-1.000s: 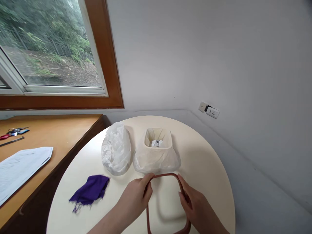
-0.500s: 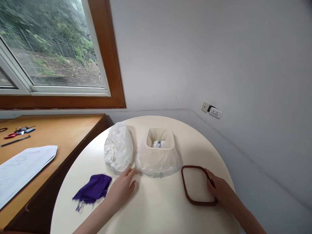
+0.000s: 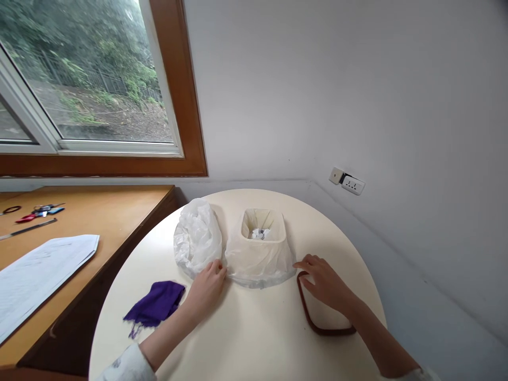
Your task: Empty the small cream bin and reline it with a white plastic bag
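Note:
A cream bin (image 3: 264, 239) stands on the round table with a clear plastic liner (image 3: 257, 264) folded down over its outside and crumpled paper (image 3: 260, 233) inside. My left hand (image 3: 208, 286) has its fingers pinched on the liner's lower left edge. Above the brown rectangular ring (image 3: 331, 332), which lies on the table, my right hand (image 3: 323, 280) reaches with fingers apart to the liner's lower right edge. A crumpled white plastic bag (image 3: 198, 235) sits left of the bin. Near my left forearm lies a purple cloth (image 3: 156, 304) with frayed edges.
On the wooden desk (image 3: 119, 211) at the left are papers (image 3: 47, 262), a dark pen-like stick (image 3: 29, 227) and a few small coloured items (image 3: 42, 211). A wall with a socket (image 3: 353, 184) rises behind the round table (image 3: 257, 338).
My right hand has let go of the brown ring and moved left to the liner's edge. The fingers of my left hand have closed at the liner's left corner. The view has shifted slightly.

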Available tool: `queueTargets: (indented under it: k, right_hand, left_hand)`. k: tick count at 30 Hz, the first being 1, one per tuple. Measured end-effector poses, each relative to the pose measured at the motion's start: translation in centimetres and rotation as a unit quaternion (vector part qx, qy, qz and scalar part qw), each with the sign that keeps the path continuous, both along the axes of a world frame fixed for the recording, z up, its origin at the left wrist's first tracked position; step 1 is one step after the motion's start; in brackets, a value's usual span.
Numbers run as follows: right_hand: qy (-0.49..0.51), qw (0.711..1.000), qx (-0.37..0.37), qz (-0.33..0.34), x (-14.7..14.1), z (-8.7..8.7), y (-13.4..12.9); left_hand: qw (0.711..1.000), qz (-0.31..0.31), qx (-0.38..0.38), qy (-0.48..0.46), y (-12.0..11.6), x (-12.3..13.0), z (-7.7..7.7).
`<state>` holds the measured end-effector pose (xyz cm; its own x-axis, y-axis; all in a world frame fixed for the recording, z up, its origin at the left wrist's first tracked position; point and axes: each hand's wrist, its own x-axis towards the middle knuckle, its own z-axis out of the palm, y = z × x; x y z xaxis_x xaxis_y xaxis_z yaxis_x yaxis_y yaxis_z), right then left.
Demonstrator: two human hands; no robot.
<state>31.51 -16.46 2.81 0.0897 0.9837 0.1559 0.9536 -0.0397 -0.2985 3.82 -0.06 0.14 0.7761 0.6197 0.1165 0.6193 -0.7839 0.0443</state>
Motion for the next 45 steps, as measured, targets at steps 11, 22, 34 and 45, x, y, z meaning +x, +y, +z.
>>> queueTargets:
  k: [11,22,34,45]
  right_hand:
    - [0.054,0.997,-0.032,0.055,-0.3,1.5,1.3]
    - [0.168,0.983,0.076,-0.016,3.1,11.3,0.9]
    - [-0.053,0.997,-0.047,-0.006,8.7,16.1,7.8]
    - [-0.133,0.948,0.282,-0.066,10.0,16.7,10.5]
  left_hand:
    - [0.954,-0.007,-0.218,-0.206,-0.9,-1.9,6.9]
    - [0.985,-0.068,-0.012,-0.156,1.7,-1.8,14.4]
    - [0.957,-0.019,-0.198,-0.210,9.9,0.4,21.2]
    - [0.951,-0.068,-0.091,-0.286,13.5,-0.1,22.2]
